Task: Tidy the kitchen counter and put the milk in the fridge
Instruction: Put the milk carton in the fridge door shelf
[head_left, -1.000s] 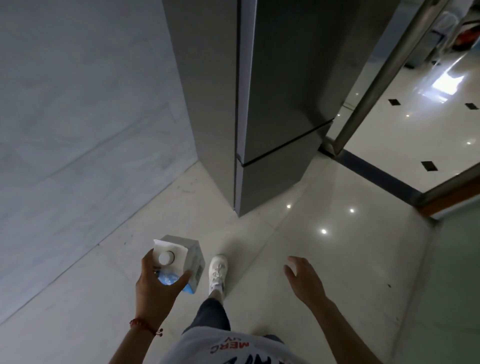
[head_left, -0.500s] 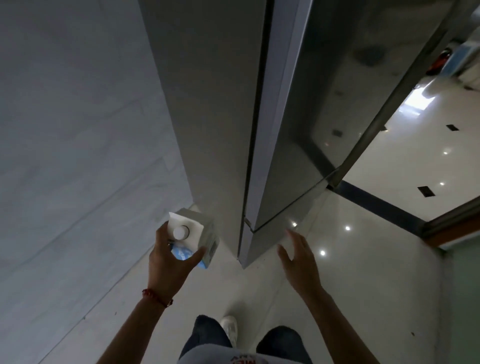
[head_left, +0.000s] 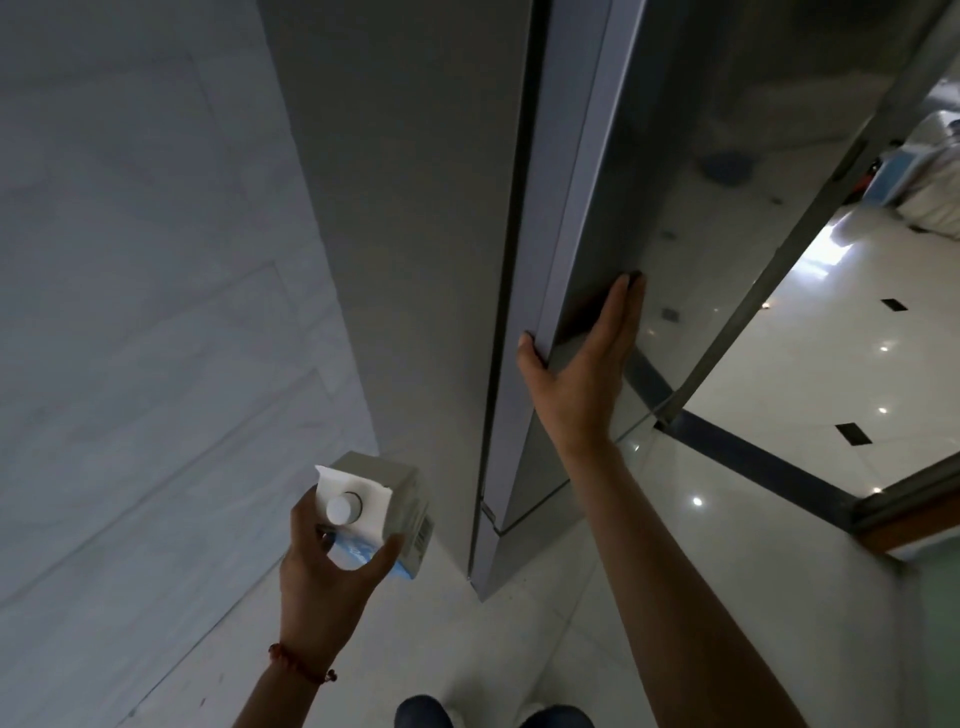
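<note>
A tall grey fridge (head_left: 426, 218) stands right in front of me, its doors closed. My left hand (head_left: 324, 582) grips a white and blue milk carton (head_left: 384, 509) with a white screw cap, held upright low beside the fridge's left side. My right hand (head_left: 582, 374) lies flat on the upper fridge door (head_left: 691, 171), with the thumb hooked round the door's left edge and the fingers stretched up the glossy front.
A pale marble wall (head_left: 130, 312) runs close on the left. Glossy white floor tiles (head_left: 810, 364) spread to the right past a metal door frame (head_left: 779, 291) and a dark threshold strip (head_left: 753, 457). My legs show at the bottom edge.
I have stepped closer to the fridge. My right hand rose from open air onto the upper door's edge. The carton stayed in my left hand and came up beside the fridge.
</note>
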